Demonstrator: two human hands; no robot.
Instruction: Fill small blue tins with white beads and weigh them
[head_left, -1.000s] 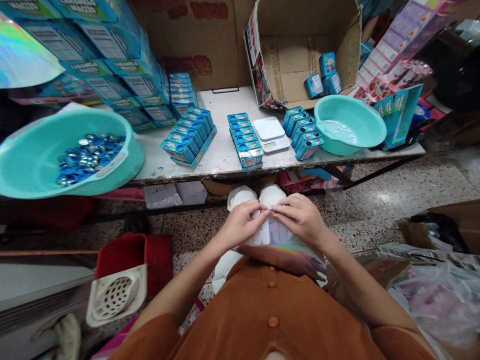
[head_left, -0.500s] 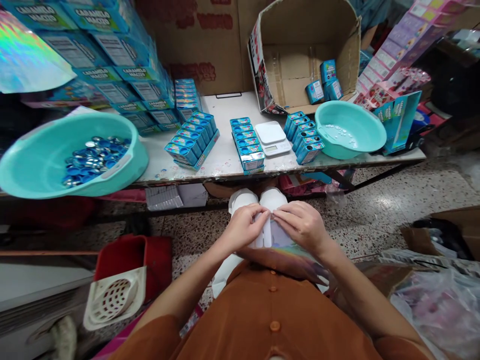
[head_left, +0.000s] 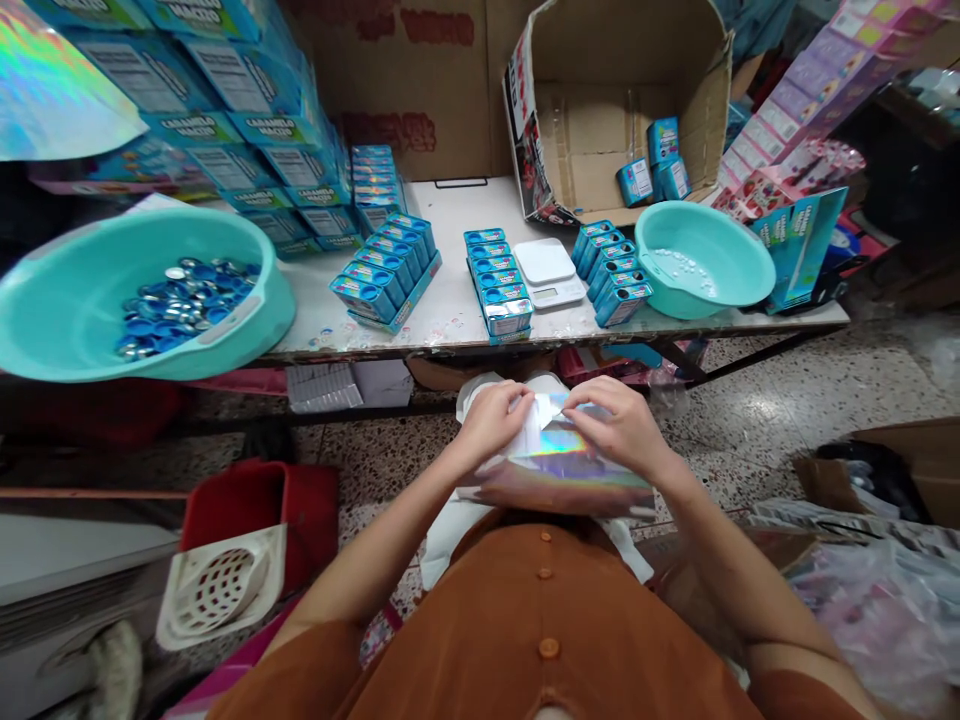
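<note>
Below the front edge of a white-topped work table point(head_left: 450, 322), a holographic foil sheet point(head_left: 559, 470) is held over the lap of a rust-brown button-front garment point(head_left: 544, 620), its long axis lying from side to side across the body, just below the fingers. The left hand point(head_left: 491, 420) is curled around a white strip point(head_left: 538, 425), which is pinched at the sheet's upper edge, while the right hand point(head_left: 619, 425) is placed nearer the foil, its fingertips point(head_left: 574, 400) closed on that edge. Exactly where they meet the foil is hidden.
</note>
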